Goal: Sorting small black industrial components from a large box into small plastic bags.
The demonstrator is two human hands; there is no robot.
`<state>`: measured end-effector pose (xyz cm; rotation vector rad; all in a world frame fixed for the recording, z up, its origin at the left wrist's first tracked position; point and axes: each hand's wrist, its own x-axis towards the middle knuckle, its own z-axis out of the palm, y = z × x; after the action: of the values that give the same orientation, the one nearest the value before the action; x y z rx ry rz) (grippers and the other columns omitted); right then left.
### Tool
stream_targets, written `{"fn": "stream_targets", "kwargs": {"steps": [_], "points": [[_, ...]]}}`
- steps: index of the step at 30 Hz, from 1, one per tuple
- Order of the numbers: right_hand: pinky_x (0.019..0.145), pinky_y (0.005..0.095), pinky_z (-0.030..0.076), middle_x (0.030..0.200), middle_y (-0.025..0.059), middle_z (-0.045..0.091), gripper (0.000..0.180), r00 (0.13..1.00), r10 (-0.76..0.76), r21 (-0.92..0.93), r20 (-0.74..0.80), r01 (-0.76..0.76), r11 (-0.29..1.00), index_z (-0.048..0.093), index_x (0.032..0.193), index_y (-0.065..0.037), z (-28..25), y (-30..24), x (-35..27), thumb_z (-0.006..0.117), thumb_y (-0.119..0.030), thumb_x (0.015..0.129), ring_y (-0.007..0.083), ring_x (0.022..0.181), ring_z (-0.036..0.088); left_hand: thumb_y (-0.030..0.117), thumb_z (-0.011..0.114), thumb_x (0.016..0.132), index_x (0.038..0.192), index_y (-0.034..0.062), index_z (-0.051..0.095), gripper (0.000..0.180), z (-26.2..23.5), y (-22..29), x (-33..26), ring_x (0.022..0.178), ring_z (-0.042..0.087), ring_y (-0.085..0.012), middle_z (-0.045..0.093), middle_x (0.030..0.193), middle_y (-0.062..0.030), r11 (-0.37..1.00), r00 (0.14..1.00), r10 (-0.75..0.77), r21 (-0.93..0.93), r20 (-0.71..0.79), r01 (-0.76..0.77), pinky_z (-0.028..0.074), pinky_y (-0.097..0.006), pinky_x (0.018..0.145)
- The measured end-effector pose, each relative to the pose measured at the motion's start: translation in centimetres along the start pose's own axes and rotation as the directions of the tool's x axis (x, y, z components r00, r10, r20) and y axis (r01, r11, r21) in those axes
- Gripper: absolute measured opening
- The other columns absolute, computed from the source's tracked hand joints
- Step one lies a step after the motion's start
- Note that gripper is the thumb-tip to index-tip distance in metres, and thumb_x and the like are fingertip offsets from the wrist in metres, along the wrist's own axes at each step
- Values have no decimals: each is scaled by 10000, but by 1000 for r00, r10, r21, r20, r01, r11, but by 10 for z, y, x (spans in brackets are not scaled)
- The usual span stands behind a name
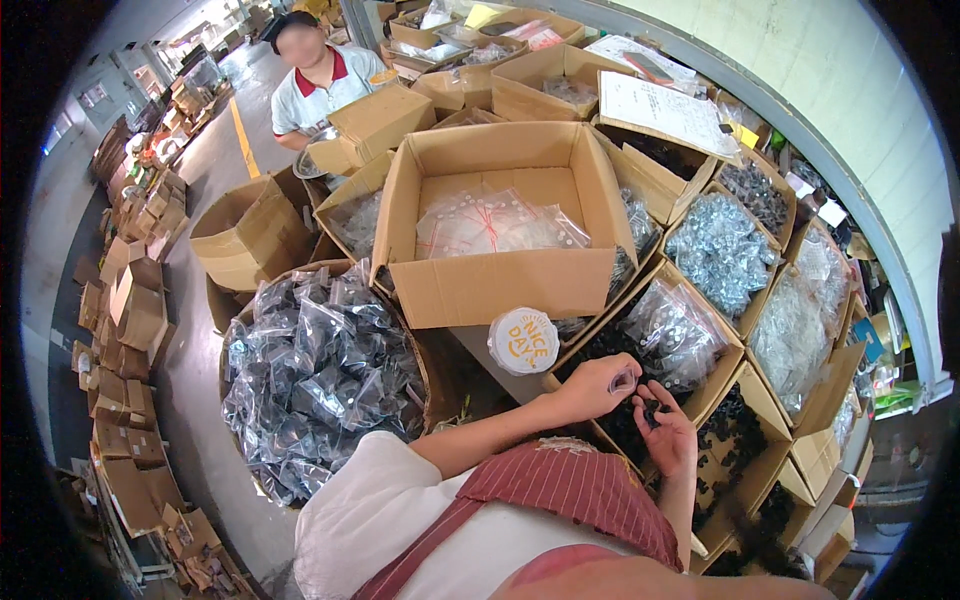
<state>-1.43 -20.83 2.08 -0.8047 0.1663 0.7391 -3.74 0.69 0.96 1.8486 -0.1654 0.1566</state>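
Observation:
My left hand is closed around a small clear plastic bag, whose rounded open mouth faces my right hand. Close beside it, my right hand has curled fingers with small black parts between them. Both hands are over a cardboard box of loose black parts. In that same box, a heap of clear bags with pale round pieces lies just beyond my hands. The exact shape of the black parts is too small to tell.
A large open carton holds flat clear bags. Left of me stands a big box of filled bags. A round white lettered object sits by the carton. More part boxes line the right. Another person stands far left.

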Motion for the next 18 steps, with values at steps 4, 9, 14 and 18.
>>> {"fn": "stream_targets", "kwargs": {"steps": [4, 9, 14, 18], "points": [[1049, 416, 497, 1342, 207, 579, 570, 1000, -2, -2, -8, 2, 1000, 481, 1389, 65, 0, 0, 0, 555, 29, 824, 340, 1221, 586, 116, 669, 912, 1086, 49, 607, 197, 0, -1, 0, 821, 688, -240, 681, 900, -117, 1000, 1000, -1, -8, 4, 1, 534, -345, 747], [1050, 417, 495, 1336, 208, 584, 566, 1000, -4, -9, -3, 4, 1000, 480, 1386, 65, -1, 0, 0, 557, 26, 826, 330, 1214, 590, 123, 669, 912, 1071, 46, 613, 186, 2, -3, 0, 809, 685, -239, 680, 889, -121, 1000, 1000, 3, -9, -4, -3, 536, -346, 746], [1060, 424, 483, 1333, 204, 587, 565, 1000, -5, -21, -5, 5, 1000, 486, 1383, 64, 1, 0, 0, 564, 21, 825, 324, 1209, 594, 127, 668, 913, 1079, 47, 612, 192, 2, -2, -1, 804, 685, -237, 683, 885, -122, 1000, 1000, -6, -19, -4, 6, 535, -344, 742], [1049, 419, 486, 1311, 204, 594, 570, 1000, -11, -17, -19, 10, 1000, 493, 1376, 65, 4, 0, -1, 574, 25, 814, 322, 1189, 600, 127, 668, 915, 1083, 44, 612, 196, 1, -2, -1, 803, 685, -232, 686, 887, -119, 1000, 1000, -16, -10, 9, 17, 533, -339, 736]]}}
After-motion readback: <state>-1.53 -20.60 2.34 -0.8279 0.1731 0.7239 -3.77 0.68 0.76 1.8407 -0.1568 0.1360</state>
